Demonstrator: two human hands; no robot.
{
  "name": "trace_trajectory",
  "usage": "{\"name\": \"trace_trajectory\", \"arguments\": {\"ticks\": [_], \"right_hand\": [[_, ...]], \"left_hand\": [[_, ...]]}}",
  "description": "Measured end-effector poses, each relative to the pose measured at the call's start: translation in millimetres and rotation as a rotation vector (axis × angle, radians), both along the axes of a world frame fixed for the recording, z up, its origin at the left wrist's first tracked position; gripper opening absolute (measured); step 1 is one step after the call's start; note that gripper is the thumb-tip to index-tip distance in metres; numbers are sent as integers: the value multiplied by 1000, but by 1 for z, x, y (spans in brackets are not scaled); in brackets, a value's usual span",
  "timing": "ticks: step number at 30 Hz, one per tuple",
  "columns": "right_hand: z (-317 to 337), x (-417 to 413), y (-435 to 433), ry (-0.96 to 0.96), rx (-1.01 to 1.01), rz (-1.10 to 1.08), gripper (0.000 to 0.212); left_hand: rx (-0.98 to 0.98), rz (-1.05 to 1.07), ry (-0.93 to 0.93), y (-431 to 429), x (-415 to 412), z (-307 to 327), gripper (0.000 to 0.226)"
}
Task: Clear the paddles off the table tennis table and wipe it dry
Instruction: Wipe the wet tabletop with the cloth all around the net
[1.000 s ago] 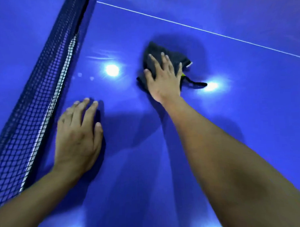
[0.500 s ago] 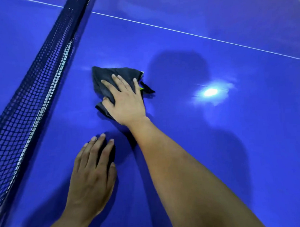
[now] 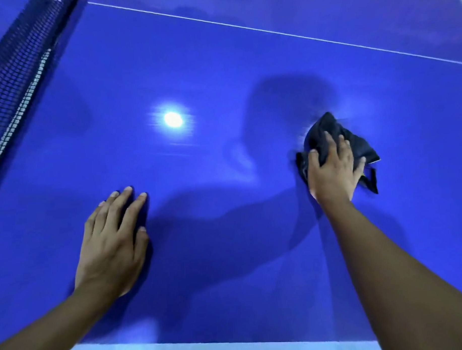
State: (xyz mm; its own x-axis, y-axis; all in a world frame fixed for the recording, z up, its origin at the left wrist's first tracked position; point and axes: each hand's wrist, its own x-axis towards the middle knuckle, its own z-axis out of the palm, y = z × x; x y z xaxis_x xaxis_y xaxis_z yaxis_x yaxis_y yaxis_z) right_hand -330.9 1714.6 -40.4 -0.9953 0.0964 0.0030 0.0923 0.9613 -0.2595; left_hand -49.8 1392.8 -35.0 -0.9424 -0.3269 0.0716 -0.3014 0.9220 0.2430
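Observation:
The blue table tennis table (image 3: 221, 70) fills the view. My right hand (image 3: 334, 168) presses a crumpled dark cloth (image 3: 325, 131) flat on the table at the right, fingers spread over it. My left hand (image 3: 113, 244) lies palm down on the bare surface at the lower left, holding nothing. No paddles are in view. A faint pale smear shows on the table between the hands.
The black net (image 3: 14, 77) runs along the upper left. A white centre line (image 3: 272, 32) crosses the far side. The table's white near edge (image 3: 230, 349) lies at the bottom. A lamp's reflection (image 3: 173, 119) glares on the surface.
My right hand has swept the cloth from beside the net to the right side of the table. My left hand stays flat on the table.

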Motion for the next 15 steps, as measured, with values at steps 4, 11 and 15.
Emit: {"name": "trace_trajectory", "arguments": {"ticks": [4,11,15], "right_hand": [[2,2,4,8,4,-8,65],[-1,14,-78,43,7,204,70],[-3,34,-202,52,17,415,65]], "left_hand": [[85,5,-28,6,-3,7,56],[368,24,99,-20,19,16,56],[162,109,94,-50,70,15,56]]}}
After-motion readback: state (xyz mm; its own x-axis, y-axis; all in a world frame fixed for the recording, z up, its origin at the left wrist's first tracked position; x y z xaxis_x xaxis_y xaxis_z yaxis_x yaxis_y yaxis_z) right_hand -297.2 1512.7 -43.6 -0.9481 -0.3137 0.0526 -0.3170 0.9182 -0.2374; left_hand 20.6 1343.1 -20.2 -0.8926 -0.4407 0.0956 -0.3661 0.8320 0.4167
